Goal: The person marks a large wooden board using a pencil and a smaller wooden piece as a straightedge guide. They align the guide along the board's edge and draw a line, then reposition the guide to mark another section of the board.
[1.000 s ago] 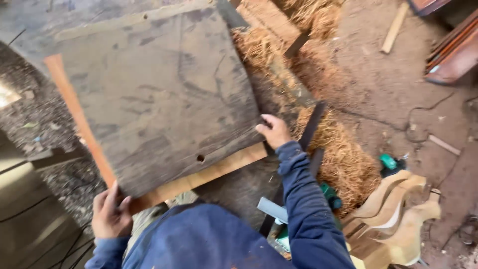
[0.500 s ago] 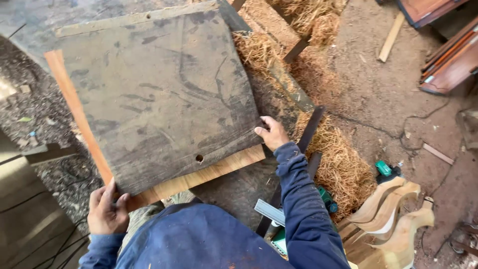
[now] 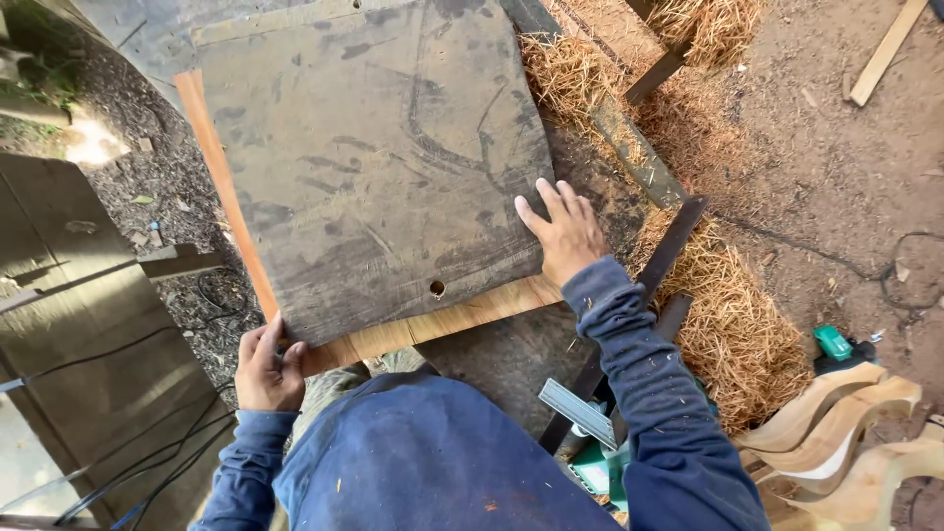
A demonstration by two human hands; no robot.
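Head view. A grey, scuffed square panel (image 3: 379,162), pierced by a small hole (image 3: 437,289) near its lower edge, lay flat on a slightly larger orange-brown wooden board (image 3: 447,320), so that the board showed only as a narrow strip along the left and near sides. The left hand (image 3: 267,366) was closed around the near left corner of the board, fingers curled over its edge, apparently to steady the stack. The right hand (image 3: 562,233) lay open and flat, fingers spread, on the panel's near right corner, pressing it down so the two sheets kept their alignment. Both sheets rested on a dark tabletop (image 3: 511,344), partly hidden beneath them. Heaps of wood shavings (image 3: 733,329) crowded the right edge, beside a dark metal bar (image 3: 669,251); the left edge overhung gravel ground (image 3: 162,192), which left open room on that side. Curved carved wooden pieces (image 3: 846,433) and a green power tool (image 3: 836,344) lay well apart, lower right.
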